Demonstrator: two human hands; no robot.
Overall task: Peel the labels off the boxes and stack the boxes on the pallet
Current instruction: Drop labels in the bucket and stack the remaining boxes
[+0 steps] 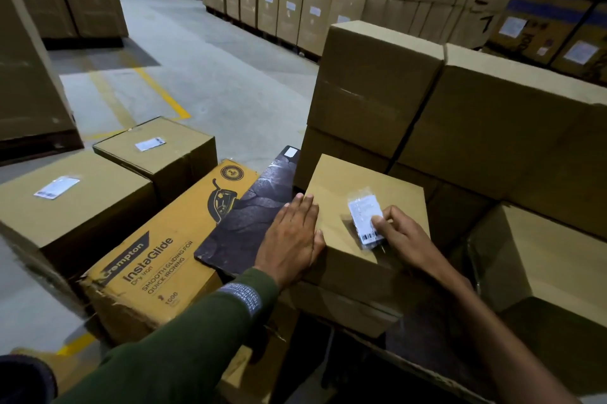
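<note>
Head cam, I'm looking down at a plain brown cardboard box (pixel 358 223) sitting low in front of the taller stacked brown cartons (pixel 460 114). My left hand (pixel 292 239) is spread flat, palm pressed on that box's left edge. My right hand (pixel 402 233) is on top of it, fingertips pinching the near end of a white barcode label in a clear plastic sleeve (pixel 364 218), which looks partly lifted off. Left of the box lies a yellow printed iron carton (pixel 164 259), and further left two more brown boxes with white labels (pixel 82 203).
</note>
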